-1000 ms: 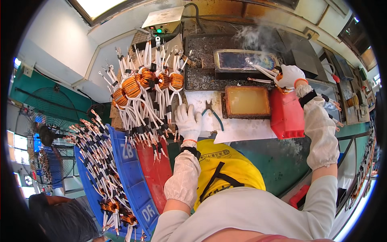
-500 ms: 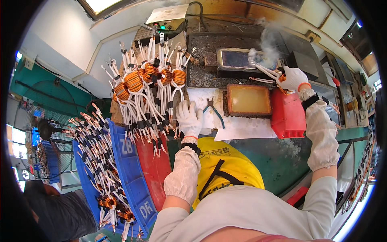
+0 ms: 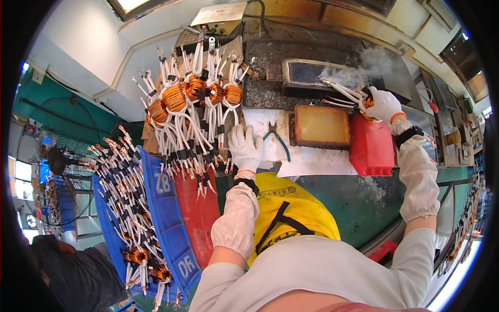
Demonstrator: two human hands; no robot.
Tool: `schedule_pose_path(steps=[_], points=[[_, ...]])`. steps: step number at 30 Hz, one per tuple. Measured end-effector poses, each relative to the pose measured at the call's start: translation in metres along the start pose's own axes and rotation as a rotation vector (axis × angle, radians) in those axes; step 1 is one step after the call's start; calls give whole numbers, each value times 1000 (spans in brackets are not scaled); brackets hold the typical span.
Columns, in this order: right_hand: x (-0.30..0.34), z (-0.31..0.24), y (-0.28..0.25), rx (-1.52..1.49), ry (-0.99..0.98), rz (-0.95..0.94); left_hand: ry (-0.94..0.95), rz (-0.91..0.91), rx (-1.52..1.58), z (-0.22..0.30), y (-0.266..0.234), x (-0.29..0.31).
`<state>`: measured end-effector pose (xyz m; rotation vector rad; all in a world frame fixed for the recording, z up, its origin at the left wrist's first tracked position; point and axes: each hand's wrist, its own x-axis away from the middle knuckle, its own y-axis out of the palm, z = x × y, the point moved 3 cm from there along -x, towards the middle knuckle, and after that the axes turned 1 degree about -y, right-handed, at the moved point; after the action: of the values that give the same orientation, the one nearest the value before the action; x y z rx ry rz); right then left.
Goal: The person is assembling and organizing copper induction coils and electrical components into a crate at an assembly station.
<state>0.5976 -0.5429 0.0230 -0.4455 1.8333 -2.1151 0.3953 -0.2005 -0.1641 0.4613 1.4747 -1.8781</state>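
Note:
My right hand (image 3: pixel 385 104), in a white glove, is closed around a copper-wound toroidal coil (image 3: pixel 368 102). White sleeved leads (image 3: pixel 344 92) stick out of the coil to the left, their tips at the right part of a rectangular solder pot (image 3: pixel 306 74). Smoke (image 3: pixel 378 65) hangs over that spot. My left hand (image 3: pixel 245 149), gloved too, rests flat with fingers stretched out at the bench's front edge and holds nothing. Just right of it lie blue-handled pliers (image 3: pixel 282 144) on white paper (image 3: pixel 312 165). A pile of similar coils (image 3: pixel 174 98) stands to its left.
A tray of yellowish material (image 3: pixel 322 126) sits in front of the pot, beside a red plastic container (image 3: pixel 370 148). A blue crate (image 3: pixel 167 208) of coils stands at lower left, near a fan (image 3: pixel 58 160) and another person (image 3: pixel 73 273). A control box (image 3: pixel 217 26) is at the back.
The coil's lead tips have shifted slightly down and right in the view, and the smoke has spread rightward. My left hand stays in about the same place.

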Motion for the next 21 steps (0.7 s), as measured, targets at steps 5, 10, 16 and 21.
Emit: schedule_pose_path(steps=[5, 10, 16, 21], points=[[11, -1, -1, -25, 44, 6, 1, 2, -8, -1, 1, 1], [29, 13, 4, -145, 64, 68, 6, 9, -28, 0, 1, 0], [33, 11, 10, -179, 244, 25, -18, -24, -16, -3, 2, 1], [22, 6, 12, -167, 442, -16, -20, -17, -21, -2, 3, 1]])
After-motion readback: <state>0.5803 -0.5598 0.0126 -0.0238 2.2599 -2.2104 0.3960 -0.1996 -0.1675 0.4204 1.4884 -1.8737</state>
